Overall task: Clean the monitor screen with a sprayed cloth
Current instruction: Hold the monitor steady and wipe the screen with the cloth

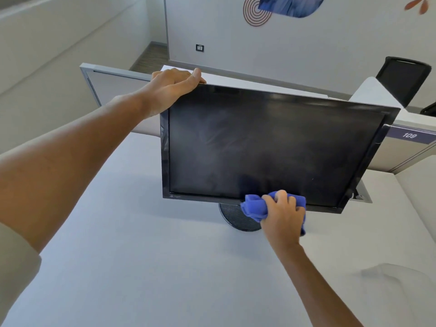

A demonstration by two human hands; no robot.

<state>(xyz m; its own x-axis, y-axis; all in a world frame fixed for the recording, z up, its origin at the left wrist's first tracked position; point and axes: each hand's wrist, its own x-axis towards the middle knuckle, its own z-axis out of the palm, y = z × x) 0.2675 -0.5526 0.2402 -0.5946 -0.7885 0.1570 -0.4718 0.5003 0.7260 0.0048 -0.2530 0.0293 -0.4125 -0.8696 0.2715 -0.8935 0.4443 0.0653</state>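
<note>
Right hand [284, 214] grips blue cloth [253, 206] at monitor [271, 147] bottom edge; left hand [173, 87] grips top-left corner.

1. Two bare arms come into view from the near edge; both forearms are uncovered down to the wrist.
2. The left hand [173, 84] wears nothing: no glove, ring or watch can be seen on it.
3. The right hand [282, 214] is likewise bare, with no band at the wrist.
4. A short sleeve [16, 267] of plain beige or light tan cloth covers the left upper arm, ending above the elbow in a straight hem.
5. The right arm shows no sleeve in the picture.
</note>
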